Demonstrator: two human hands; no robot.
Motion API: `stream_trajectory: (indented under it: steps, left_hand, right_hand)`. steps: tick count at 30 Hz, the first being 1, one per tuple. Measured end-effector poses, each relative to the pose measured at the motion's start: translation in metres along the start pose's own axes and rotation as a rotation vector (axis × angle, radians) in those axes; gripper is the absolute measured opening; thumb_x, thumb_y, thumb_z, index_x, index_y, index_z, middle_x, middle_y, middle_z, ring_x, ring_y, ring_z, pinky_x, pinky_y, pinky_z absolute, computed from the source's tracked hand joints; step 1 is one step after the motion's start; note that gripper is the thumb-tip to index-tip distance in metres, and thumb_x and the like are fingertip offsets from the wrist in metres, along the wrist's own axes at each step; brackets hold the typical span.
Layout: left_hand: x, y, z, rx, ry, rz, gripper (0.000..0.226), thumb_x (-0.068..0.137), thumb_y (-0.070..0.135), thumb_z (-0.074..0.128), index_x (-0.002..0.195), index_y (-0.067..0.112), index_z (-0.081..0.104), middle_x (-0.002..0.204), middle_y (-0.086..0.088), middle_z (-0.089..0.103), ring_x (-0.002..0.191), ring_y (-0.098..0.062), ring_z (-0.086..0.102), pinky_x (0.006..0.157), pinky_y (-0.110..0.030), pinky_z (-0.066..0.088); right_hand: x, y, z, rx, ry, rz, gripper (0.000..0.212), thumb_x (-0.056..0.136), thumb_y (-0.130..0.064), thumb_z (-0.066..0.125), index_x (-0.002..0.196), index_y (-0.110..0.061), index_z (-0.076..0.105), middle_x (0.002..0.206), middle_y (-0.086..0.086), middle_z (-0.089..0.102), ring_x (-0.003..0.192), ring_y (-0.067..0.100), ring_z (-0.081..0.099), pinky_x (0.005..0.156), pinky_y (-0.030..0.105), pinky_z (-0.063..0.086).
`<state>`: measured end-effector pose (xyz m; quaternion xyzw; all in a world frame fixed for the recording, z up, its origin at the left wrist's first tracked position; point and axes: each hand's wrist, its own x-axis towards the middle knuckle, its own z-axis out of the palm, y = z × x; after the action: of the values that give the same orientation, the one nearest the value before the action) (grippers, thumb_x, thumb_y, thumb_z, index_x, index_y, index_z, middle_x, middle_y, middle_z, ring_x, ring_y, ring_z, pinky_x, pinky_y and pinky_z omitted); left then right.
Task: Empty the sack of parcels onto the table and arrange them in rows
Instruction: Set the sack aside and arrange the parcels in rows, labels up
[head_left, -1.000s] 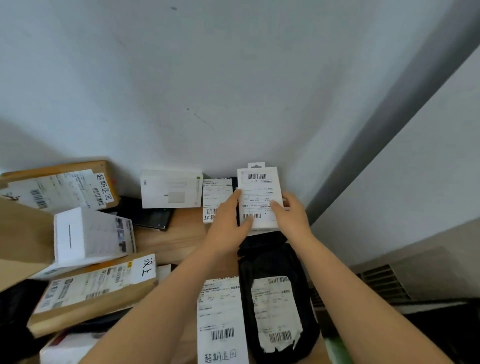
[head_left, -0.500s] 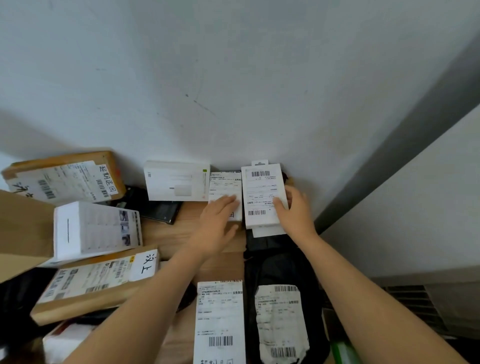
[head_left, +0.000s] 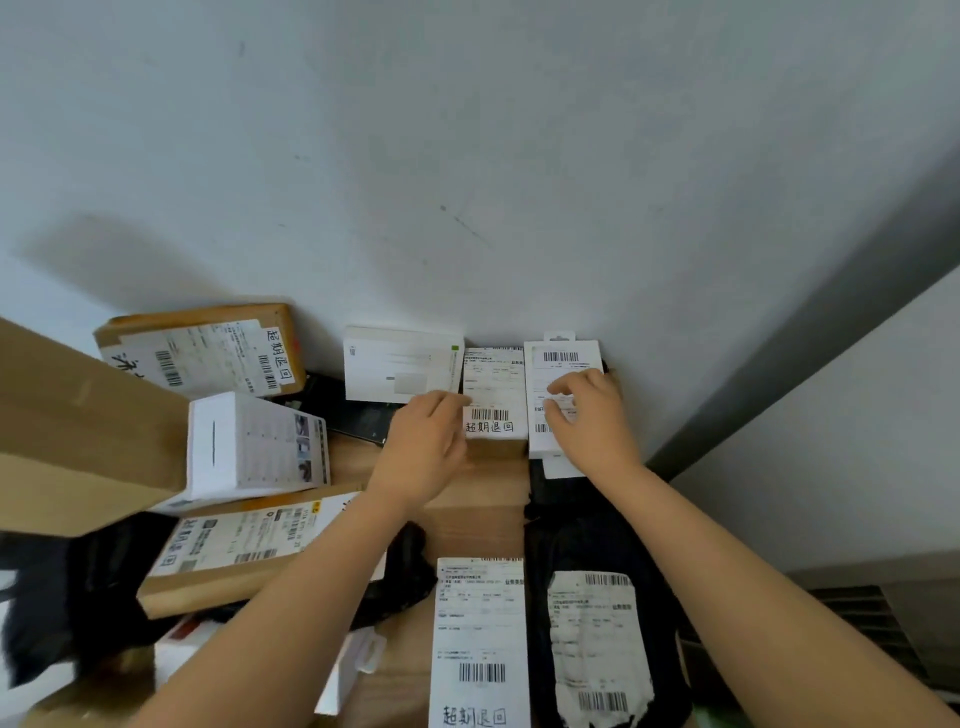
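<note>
Resting on the face of a white hang-tab box (head_left: 562, 359), the right hand (head_left: 597, 423) has its fingers (head_left: 566, 385) loosely bent and spread over the printed label, lying on it rather than wrapped round it. The box lies flat at the back of the wooden worktop (head_left: 483, 512), its far end against the grey wall (head_left: 467, 156). Just to the left of these fingers, touching the box's side, lies a flat labelled parcel (head_left: 493, 387) with a barcode and handwritten characters. The left hand (head_left: 423, 452) reaches it with relaxed, slightly curled fingers whose tips touch the parcel's left edge and grip nothing. Beyond those fingertips to the left a plain white box (head_left: 400, 371) continues the row along the wall, overlapping a dark flat item (head_left: 343, 410). Nearer the person than both hands, 2 more parcels lie side by side: a long white-labelled packet (head_left: 480, 639) and a black pouch (head_left: 597, 540) with a torn label. Well to the left of the left hand lie a brown carton (head_left: 202, 353), a tilted white carton (head_left: 254, 447), a second brown box (head_left: 234, 551), a large cardboard sheet (head_left: 78, 426) and a black plastic bag (head_left: 67, 592).
</note>
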<state>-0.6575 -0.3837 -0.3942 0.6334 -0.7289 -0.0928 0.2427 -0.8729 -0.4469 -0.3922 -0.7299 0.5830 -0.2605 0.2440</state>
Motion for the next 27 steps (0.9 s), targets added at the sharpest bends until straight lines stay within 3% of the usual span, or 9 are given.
stream_trajectory:
  steps: [5,9,15,22,24,27]
  left_hand:
    - [-0.007,-0.041,-0.042,0.154,0.061,-0.054,0.031,0.084,0.013,0.067,0.115,0.011,0.063,0.105,-0.005,0.065,0.099,-0.028,0.058,0.085,-0.040,0.043]
    - [-0.001,-0.069,-0.061,0.169,0.055,-0.170,0.041,0.083,0.012,0.064,0.123,0.007,0.058,0.121,-0.010,0.059,0.116,-0.031,0.049,0.098,-0.042,0.039]
    - [0.028,-0.093,-0.060,0.039,-0.013,-0.332,0.061,0.087,0.017,0.060,0.142,0.003,0.035,0.143,-0.014,0.039,0.132,-0.030,0.035,0.110,-0.039,0.033]
    - [0.045,-0.105,-0.042,-0.225,-0.019,-0.519,0.063,0.087,0.020,0.062,0.141,0.007,0.032,0.132,-0.012,0.047,0.124,-0.026,0.045,0.098,-0.034,0.042]
    - [0.044,-0.104,-0.042,-0.308,0.032,-0.542,0.054,0.086,0.018,0.061,0.135,0.010,0.040,0.127,-0.008,0.050,0.117,-0.021,0.048,0.089,-0.028,0.041]
    - [0.037,-0.098,-0.055,-0.463,0.098,-0.608,0.049,0.088,0.017,0.061,0.134,0.014,0.043,0.122,0.001,0.053,0.110,-0.012,0.049,0.085,-0.026,0.041]
  right_hand:
    - [0.007,-0.044,0.023,0.016,-0.043,-0.094,0.015,0.092,-0.018,0.060,0.104,-0.012,0.064,0.104,-0.004,0.053,0.100,0.014,0.051,0.085,0.025,0.040]
    - [0.027,-0.071,0.050,0.011,-0.070,-0.110,0.018,0.091,-0.017,0.059,0.107,-0.011,0.064,0.108,0.001,0.055,0.102,0.016,0.051,0.084,0.025,0.038]
    - [0.063,-0.087,0.087,-0.079,0.006,0.047,0.032,0.090,-0.022,0.059,0.118,-0.006,0.063,0.117,0.011,0.055,0.111,0.026,0.051,0.098,0.038,0.042]
    - [0.076,-0.083,0.108,-0.241,0.045,0.121,0.026,0.093,-0.031,0.052,0.099,-0.010,0.065,0.115,0.011,0.053,0.110,0.029,0.040,0.094,0.036,0.033]
    - [0.074,-0.087,0.111,-0.147,0.057,0.156,0.025,0.093,-0.031,0.054,0.096,-0.009,0.065,0.112,0.010,0.053,0.109,0.028,0.041,0.094,0.035,0.032]
    - [0.066,-0.096,0.107,0.134,0.114,0.222,0.023,0.093,-0.031,0.058,0.096,-0.009,0.064,0.105,0.007,0.057,0.104,0.024,0.050,0.090,0.032,0.040]
